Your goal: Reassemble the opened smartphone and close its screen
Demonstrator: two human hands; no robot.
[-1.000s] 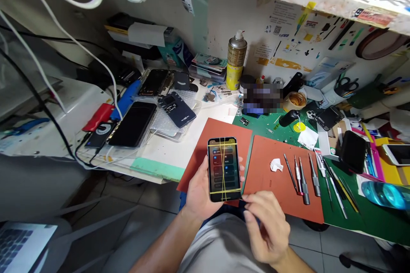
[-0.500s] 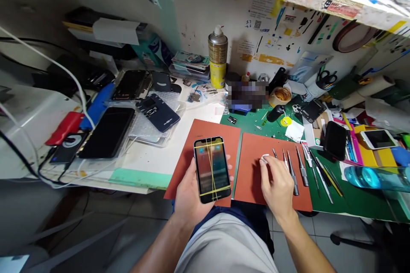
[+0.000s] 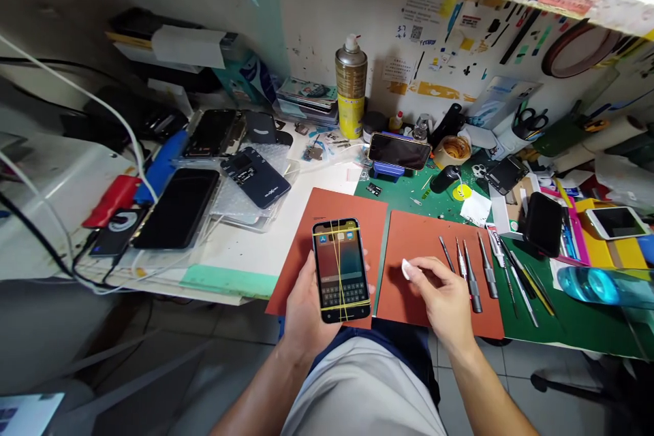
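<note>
A smartphone (image 3: pixel 341 269) with yellow rubber bands stretched around it rests in my left hand (image 3: pixel 301 310), fingers wrapped along its sides. Its lit screen shows a keyboard and a few app icons. My right hand (image 3: pixel 443 296) pinches a small white piece (image 3: pixel 405 268), perhaps a cotton pad or tissue, between thumb and fingers. That hand hovers over the right brown mat (image 3: pixel 403 300); the phone is above the left brown mat (image 3: pixel 291 266). Just right of my right hand lie several slim screwdrivers (image 3: pixel 473 283) and tweezers-like tools.
At the left lie a dark phone (image 3: pixel 178 210), a navy phone-shaped panel (image 3: pixel 256 177) and cables. A spray can (image 3: pixel 351 88) stands by the wall near a phone on a blue stand (image 3: pixel 399 152). To the right are a tape roll (image 3: pixel 452 150), a white phone (image 3: pixel 616 222) and a blue bottle (image 3: pixel 597 286).
The phone screen has gone from a blurred display to one with a keyboard. My right hand has shifted slightly left and down, turning the white piece into clearer view.
</note>
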